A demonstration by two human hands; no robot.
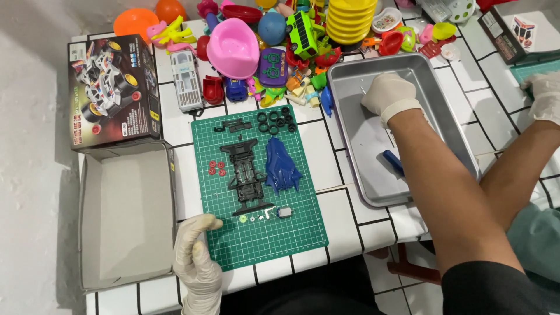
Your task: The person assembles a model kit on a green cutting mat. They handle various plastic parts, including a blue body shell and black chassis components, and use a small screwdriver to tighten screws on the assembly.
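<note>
My left hand [195, 259], in a white glove, rests at the near left corner of the green cutting mat [291, 242], fingers loosely curved and holding nothing. On the mat lie a black toy car chassis [248, 169], a blue car body shell [282, 166], small red wheel hubs [216, 168], black tyres [274, 121], a small motor [284, 213] and tiny gears. My right hand [388, 93], also gloved, reaches into the grey metal tray [350, 81] with fingers curled downward; what it touches is hidden. A blue piece [393, 162] lies in the tray beside my forearm.
An open cardboard box [125, 216] and its printed lid [114, 90] sit left of the mat. A heap of colourful plastic toys [274, 41] fills the far side of the white tiled table. Another person's gloved hand [545, 93] rests at the far right.
</note>
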